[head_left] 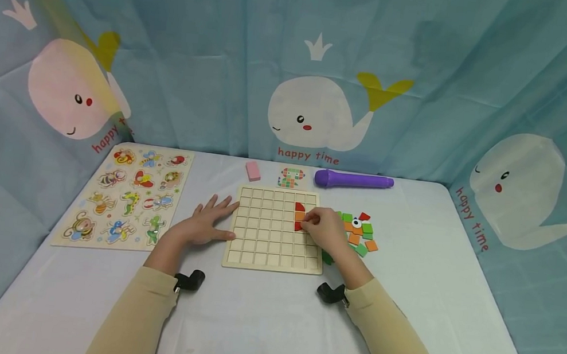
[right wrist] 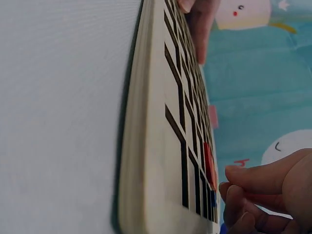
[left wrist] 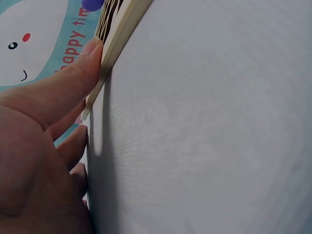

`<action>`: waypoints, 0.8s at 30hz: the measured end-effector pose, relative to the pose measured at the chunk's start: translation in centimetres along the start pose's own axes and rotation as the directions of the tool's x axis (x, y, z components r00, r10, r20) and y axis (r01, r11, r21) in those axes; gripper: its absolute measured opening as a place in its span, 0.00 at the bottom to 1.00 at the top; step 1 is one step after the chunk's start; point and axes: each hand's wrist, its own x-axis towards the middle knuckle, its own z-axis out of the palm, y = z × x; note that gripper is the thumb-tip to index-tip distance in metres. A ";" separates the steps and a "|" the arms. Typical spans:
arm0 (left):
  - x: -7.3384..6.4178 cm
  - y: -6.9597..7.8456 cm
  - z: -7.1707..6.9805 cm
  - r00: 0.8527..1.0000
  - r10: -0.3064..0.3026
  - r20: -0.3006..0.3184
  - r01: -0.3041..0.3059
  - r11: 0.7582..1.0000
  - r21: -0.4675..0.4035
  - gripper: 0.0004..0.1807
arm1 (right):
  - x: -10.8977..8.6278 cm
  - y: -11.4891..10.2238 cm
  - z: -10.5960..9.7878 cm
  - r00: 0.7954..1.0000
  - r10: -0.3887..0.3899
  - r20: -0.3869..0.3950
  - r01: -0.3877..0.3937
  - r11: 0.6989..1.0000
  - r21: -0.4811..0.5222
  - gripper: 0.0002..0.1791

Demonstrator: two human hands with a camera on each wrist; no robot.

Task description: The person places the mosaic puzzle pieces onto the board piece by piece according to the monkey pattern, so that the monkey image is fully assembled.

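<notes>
touching the left edge of the wooden grid board (head_left: 263, 235), the left hand (head_left: 204, 223) lies open, its fingers spread and its thumb straight, with hold of nothing; the left wrist view shows the thumb tip against the board's rim. the right hand (head_left: 329, 231) is over the board's right side, fingers curled and the tips of thumb and forefinger brought close together; whether a piece is held between them cannot be told. the board lies flat on the white tabletop (head_left: 257, 324), between the two hands. three pieces sit one below another in the second column from its right edge: an upper red piece with a curved side (head_left: 300, 207), an orange square tile (head_left: 299, 216) and a lower red piece (head_left: 298, 226), the last just beside the right fingertips. to the right of the board, partly hidden by the right hand, is a cluster of loose green and orange tiles (head_left: 353, 239), with a round eye piece (head_left: 356, 223) and a red tile (head_left: 364, 217) among them. beyond the board's far edge are a pink block (head_left: 253, 171), a small pattern card (head_left: 291, 178) and a purple toy microphone (head_left: 353, 180); at far left, an insect puzzle board (head_left: 118, 191). behind hangs a blue whale-print curtain (head_left: 239, 103)
</notes>
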 end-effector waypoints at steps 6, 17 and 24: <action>0.0 -0.1 0.1 1.000 0.011 -0.001 -0.011 1.000 -0.005 0.50 | -0.5 1.0 -1.4 0.999 -0.001 -0.038 0.001 1.000 0.004 0.07; 0.0 -0.2 0.0 1.000 0.005 -0.002 -0.005 1.000 -0.003 0.50 | -1.3 3.1 -4.1 0.997 0.029 -0.073 -0.031 0.999 -0.028 0.09; 0.0 -0.2 0.0 1.000 0.006 -0.012 -0.006 1.000 -0.002 0.50 | -1.7 4.6 -5.5 0.998 0.009 -0.069 -0.011 1.000 -0.025 0.10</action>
